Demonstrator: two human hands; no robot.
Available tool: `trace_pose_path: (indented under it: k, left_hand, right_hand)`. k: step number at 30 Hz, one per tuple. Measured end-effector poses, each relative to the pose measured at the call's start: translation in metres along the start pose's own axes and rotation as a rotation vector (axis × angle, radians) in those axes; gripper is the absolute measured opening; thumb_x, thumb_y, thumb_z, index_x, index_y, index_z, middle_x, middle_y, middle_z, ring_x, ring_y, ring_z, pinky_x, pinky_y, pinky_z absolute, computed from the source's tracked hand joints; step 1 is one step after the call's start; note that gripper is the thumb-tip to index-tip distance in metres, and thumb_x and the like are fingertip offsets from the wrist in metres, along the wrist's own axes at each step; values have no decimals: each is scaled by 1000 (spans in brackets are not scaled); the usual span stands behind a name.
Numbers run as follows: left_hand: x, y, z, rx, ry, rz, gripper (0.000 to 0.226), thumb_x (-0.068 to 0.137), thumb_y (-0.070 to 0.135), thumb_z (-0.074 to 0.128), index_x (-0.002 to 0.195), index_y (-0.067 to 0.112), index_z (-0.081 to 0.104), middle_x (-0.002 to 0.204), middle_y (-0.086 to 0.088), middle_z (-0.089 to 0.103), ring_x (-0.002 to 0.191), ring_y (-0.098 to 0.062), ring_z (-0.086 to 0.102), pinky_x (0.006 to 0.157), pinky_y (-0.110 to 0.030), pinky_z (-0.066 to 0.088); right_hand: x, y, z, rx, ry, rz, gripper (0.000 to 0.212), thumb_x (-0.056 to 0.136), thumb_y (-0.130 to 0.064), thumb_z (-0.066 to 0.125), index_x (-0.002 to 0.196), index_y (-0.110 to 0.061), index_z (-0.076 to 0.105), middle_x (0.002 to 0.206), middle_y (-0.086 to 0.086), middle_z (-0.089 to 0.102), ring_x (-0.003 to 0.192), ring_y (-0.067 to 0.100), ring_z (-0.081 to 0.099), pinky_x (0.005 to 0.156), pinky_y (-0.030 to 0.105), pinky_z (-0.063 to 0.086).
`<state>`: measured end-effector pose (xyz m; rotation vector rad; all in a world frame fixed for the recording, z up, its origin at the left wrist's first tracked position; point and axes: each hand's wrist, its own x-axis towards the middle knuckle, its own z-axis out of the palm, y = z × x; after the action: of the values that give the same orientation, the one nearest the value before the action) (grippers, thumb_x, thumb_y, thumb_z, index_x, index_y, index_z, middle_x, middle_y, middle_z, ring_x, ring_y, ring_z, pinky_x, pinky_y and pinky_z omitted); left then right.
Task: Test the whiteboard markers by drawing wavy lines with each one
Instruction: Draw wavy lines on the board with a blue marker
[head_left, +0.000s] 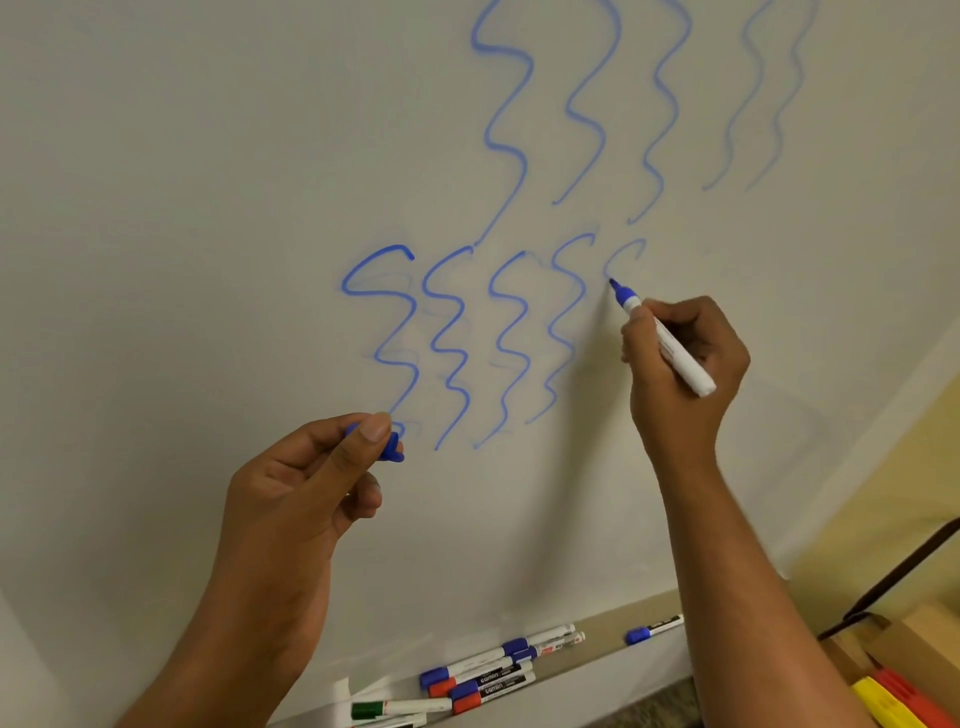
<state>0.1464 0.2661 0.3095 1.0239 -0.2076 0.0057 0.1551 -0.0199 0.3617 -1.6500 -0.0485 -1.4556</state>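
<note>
- While it hovers before the whiteboard (208, 208), the left hand (306, 488) pinches a blue cap (390, 448) between thumb and fingers
- Along the board's ledge (602, 652) lie capped markers (483, 680): green, red and blue
- Blue wavy lines (447, 343) cover the board
- Curled round an uncapped blue marker (670, 343), the right hand (685, 364) sets its tip on the board, at a short curve
- At far right a cardboard box (904, 644) holds yellow and red items (893, 696), too cropped to identify
</note>
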Motion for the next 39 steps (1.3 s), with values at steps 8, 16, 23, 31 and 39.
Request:
trace_pose_path:
  k: [8, 16, 23, 31, 39]
  left_hand:
    - [2, -9, 5, 12, -14, -17, 35, 62, 40, 89, 87, 16, 82, 83, -8, 73, 56, -17, 50, 56, -24, 49]
    - [0, -14, 6, 18, -18, -32, 37, 61, 40, 91, 88, 15, 82, 83, -9, 73, 54, -15, 51, 54, -22, 49]
    - [-5, -18, 2, 20, 15, -104, 31, 69, 35, 83, 90, 12, 81, 85, -8, 74, 55, -16, 50, 56, -23, 50]
    - [-17, -30, 3, 2, 30, -256, 28, 76, 29, 74, 96, 11, 81, 88, -8, 77, 54, -15, 47, 61, -29, 45]
    - [-22, -38, -2, -1, -26, -307, 33, 73, 34, 77, 98, 14, 83, 90, -9, 77, 57, -15, 49, 63, -29, 50]
  right_hand:
    - [-44, 21, -17, -67, -28, 98, 19, 94, 2, 69, 79, -7, 64, 70, 8, 65, 58, 26, 53, 55, 36, 40]
    - [-94, 45, -29, -193, -68, 130, 19, 93, 1, 71, 79, -11, 68, 66, 5, 63, 55, 28, 52, 52, 40, 39]
    - [-109, 25, -39, -131, -159, 365, 16, 93, 2, 71, 81, -8, 72, 69, 8, 68, 65, 38, 60, 59, 40, 47]
    - [-148, -78, -24, 43, -267, 288, 15, 87, -35, 73, 89, -23, 81, 70, 3, 72, 60, 18, 65, 56, 23, 51]
    - [-162, -88, -9, -12, -384, 268, 13, 89, -35, 71, 96, -30, 80, 78, -6, 76, 71, 21, 72, 63, 23, 55]
